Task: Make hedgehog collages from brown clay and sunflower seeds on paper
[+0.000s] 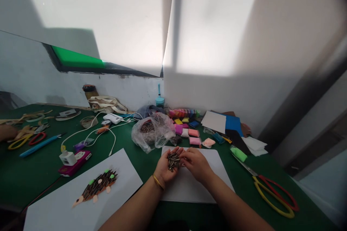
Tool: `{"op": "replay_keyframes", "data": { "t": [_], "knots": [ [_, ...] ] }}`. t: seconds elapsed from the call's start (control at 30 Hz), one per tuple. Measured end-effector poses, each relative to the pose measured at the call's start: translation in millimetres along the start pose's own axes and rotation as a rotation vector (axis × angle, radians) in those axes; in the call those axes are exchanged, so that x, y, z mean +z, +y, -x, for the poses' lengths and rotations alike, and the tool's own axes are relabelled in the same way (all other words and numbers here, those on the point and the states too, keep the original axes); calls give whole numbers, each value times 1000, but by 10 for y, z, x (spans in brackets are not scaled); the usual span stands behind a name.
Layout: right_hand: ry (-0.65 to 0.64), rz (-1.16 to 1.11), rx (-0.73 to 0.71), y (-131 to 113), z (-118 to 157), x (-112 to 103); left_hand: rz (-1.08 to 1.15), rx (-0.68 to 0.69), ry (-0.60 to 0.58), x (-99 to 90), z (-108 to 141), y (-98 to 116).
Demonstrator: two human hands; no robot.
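Note:
My left hand (165,169) is cupped palm up, holding a small heap of striped sunflower seeds (173,161). Over the edge of that palm, the fingers of my right hand (196,164) are pinched together beside the heap; what sits between the fingertips is too small to make out. Both hands are above a white sheet of paper (217,169). Behind them, an open clear plastic bag (159,133) holds more sunflower seeds. To the left, another white sheet (54,202) bears a hedgehog picture (96,186) with seed spines and green and pink dots.
Large red-and-yellow scissors (273,195) lie at the right, near a green clay packet (238,153). Several coloured clay packets (194,133) sit behind the paper. A charger (67,158) and cables are at left. Another person's hand (7,132) shows at the left edge.

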State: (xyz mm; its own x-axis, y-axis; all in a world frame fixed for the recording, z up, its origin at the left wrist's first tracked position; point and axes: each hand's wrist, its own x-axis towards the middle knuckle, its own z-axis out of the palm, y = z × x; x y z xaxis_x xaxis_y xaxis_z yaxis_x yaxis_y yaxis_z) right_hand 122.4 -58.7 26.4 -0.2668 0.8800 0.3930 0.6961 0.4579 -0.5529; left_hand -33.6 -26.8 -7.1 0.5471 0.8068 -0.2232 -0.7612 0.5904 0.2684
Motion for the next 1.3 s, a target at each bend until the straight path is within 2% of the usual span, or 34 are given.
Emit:
{"op": "replay_keyframes", "data": {
  "t": [0.13,0.23,0.37,0.47,0.5,0.63,0.7,0.97,1.3],
  "knots": [
    [-45,59,-5,-115,-58,114,-7,4,-23,-19,-2,-4],
    [-20,48,-3,-110,-76,131,-16,-3,-3,6,15,1],
    [118,-84,111,17,-93,33,36,3,12,63,52,10],
    [260,-141,156,217,-82,-106,67,34,43,83,60,24],
    [260,-141,178,296,-63,-150,73,45,59,82,56,31],
    [139,-166,404,583,70,-234,88,87,107,57,25,62],
    [87,-192,453,668,134,-218,87,96,113,39,11,72],
    [27,51,378,632,172,-171,80,110,128,15,0,75],
    [-32,166,283,551,139,-136,72,109,144,37,4,67]
  ]
}}
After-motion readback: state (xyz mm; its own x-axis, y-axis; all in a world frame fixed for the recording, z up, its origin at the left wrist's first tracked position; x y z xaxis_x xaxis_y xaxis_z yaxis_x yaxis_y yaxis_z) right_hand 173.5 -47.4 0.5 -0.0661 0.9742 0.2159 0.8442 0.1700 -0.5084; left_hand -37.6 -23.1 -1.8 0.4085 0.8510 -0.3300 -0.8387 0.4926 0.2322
